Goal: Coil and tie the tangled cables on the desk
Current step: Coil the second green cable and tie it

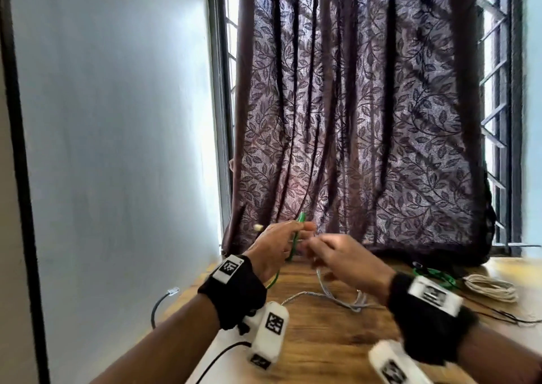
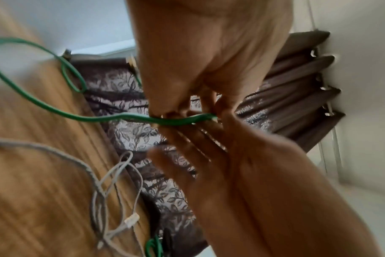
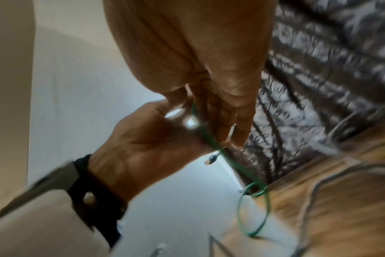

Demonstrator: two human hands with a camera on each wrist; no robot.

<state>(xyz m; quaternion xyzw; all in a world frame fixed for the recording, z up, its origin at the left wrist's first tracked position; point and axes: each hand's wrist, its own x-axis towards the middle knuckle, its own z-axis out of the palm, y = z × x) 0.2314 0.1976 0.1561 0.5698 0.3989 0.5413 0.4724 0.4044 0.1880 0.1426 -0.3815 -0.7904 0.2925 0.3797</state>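
Green cable (image 1: 294,238) pinched upright in left hand (image 1: 274,247) at lower centre of head view, tail looping down to counter (image 1: 319,339). Right hand (image 1: 349,259) meeting it, fingers blurred; left wrist view shows them fairly straight against cable, grip not certain. Light, springy, smooth-jacketed by look of it; likely to uncoil if released. Best taken near held bend, loops gathered one by one, plug end kept free. White cable (image 1: 340,295) loose and tangled at lower centre, thin, limp, easily snagged. Cream coil (image 1: 491,288) at lower right, already wound, beside second green bundle (image 1: 434,275). Grey cable (image 1: 161,304) hanging off counter's left edge, plug uppermost. No containers seen; everything bare on counter. Curtain (image 1: 366,113) behind, filling upper centre.
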